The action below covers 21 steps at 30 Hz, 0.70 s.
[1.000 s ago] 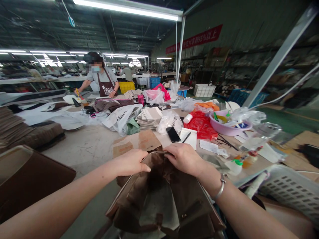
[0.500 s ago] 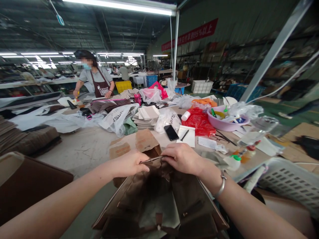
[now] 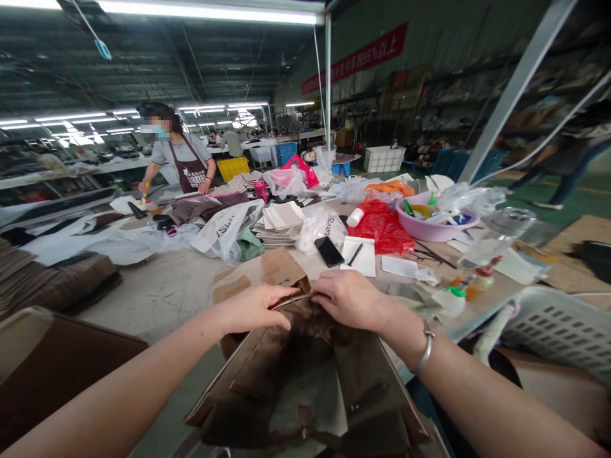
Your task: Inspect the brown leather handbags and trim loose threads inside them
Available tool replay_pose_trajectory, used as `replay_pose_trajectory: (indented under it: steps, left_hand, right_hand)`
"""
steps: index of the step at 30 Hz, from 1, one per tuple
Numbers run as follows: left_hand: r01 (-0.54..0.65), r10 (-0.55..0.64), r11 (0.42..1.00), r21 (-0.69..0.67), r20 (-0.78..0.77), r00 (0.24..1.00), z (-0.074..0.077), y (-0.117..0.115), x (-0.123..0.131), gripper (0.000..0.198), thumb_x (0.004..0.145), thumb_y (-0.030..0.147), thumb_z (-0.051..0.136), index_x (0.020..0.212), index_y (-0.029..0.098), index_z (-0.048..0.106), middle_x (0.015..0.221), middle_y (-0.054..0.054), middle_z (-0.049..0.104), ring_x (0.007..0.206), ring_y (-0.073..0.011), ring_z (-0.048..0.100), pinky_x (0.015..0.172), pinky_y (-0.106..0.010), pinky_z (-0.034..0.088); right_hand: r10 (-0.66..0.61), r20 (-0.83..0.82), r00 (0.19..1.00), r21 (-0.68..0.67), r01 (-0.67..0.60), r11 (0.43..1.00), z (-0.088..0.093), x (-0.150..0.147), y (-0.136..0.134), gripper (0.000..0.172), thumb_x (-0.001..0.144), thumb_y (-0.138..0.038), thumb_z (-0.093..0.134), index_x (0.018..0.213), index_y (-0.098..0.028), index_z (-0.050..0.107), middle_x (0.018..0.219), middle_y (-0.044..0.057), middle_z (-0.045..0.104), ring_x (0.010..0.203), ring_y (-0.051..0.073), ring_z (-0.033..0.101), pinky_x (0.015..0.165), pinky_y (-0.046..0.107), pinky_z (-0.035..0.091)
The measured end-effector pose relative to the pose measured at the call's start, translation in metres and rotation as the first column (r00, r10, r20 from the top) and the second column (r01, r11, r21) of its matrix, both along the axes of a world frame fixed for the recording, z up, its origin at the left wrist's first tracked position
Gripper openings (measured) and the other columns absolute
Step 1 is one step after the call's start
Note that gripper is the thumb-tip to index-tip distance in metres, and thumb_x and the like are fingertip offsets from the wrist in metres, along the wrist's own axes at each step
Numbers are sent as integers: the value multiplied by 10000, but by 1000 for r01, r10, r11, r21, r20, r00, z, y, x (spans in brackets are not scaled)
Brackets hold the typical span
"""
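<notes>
A brown bag (image 3: 353, 375), its mouth spread wide, lies low in front of me with its dark lining and a small clasp showing. My left hand (image 3: 255, 308) is around its far rim, the thumb and forefinger a little apart on either side of the edge. Beside it, my right hand (image 3: 351, 299) pinches the same rim with bent fingers; a bracelet (image 3: 424, 346) circles that wrist. Just beyond the rim, partly covered by my hands, sits a brown paper-covered piece (image 3: 277, 264) on the table.
Across the table (image 3: 157, 286) lie a phone (image 3: 329, 252), a notepad with a pen (image 3: 359, 254), stacked pieces (image 3: 279, 226), a red plastic bag (image 3: 382, 229) and a pink basin (image 3: 434, 222). A grey basket (image 3: 563, 324) stands right. A co-worker (image 3: 186, 156) works opposite.
My left hand has loosened slightly, its thumb and forefinger spreading at the rim. The right hand keeps its pinch. The view has shifted a little, and a walking person shows more at far right.
</notes>
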<state>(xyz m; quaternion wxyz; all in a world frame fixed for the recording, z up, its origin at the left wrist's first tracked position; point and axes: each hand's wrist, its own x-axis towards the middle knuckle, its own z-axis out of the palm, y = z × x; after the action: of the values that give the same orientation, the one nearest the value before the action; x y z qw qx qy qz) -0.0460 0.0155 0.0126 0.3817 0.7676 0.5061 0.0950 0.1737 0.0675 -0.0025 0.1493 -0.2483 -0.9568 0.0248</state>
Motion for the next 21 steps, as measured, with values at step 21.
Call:
replay_pose_trajectory:
  steps: [21]
  left_hand:
    - [-220,256,940,260,-114,960,-11,-5,25,330,834,426,456,838,186,682,720,14,648,709,-157,571,625,-221,379]
  right_hand:
    - [-58,-31,998,-5,58,998,-4,3,0,190,847,-286,499,848,-203,670,828,22,650,741,144,583,594,251,346]
